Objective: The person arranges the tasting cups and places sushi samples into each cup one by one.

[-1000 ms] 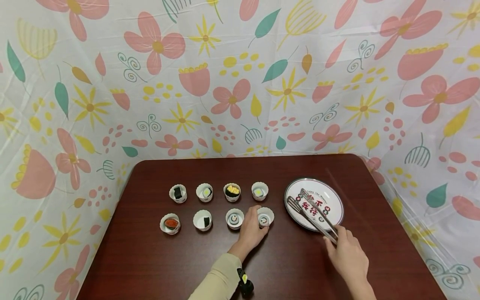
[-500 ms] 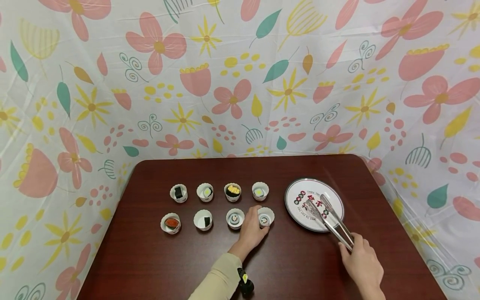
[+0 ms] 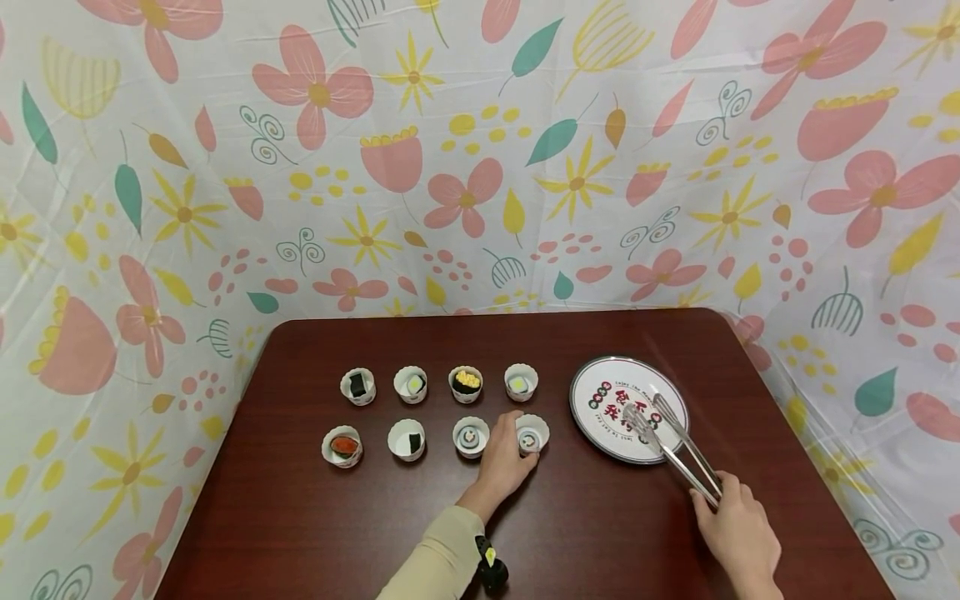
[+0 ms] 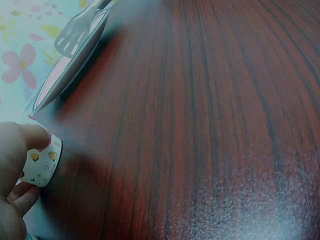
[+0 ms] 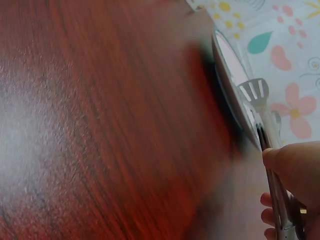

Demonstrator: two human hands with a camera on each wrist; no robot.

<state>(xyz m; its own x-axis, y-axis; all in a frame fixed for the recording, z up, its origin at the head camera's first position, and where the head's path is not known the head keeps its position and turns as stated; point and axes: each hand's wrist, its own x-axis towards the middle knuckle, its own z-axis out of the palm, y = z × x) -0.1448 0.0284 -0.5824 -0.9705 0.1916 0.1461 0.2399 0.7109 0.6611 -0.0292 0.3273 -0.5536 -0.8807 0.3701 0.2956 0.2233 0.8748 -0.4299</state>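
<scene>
My left hand [image 3: 504, 454] grips a small patterned paper cup [image 3: 543, 428] that stands on the table, thumb and fingers at its sides. A round sushi roll [image 3: 528, 441] lies in that cup. To the right, my right hand [image 3: 738, 532] holds metal tongs [image 3: 697, 472] by the handle end. Their slotted tips lie spread apart over the near right part of a round white plate [image 3: 595, 423], with no food between them. In the right wrist view, thumb and fingers wrap the tongs' arms [image 5: 273, 131]; whether the tips touch the plate I cannot tell.
Several more sushi cups stand in two rows: a red-topped piece [image 3: 343, 447], a rice ball [image 3: 414, 442], another roll [image 3: 469, 437] close to my left hand, and a corn-topped piece [image 3: 467, 382] behind. A flowered cloth [image 3: 465, 250] hangs behind the brown table [image 3: 315, 525].
My right hand has drawn the tongs right and towards me, so their tips moved from the plate's left part to its right. The left hand stays on the cup.
</scene>
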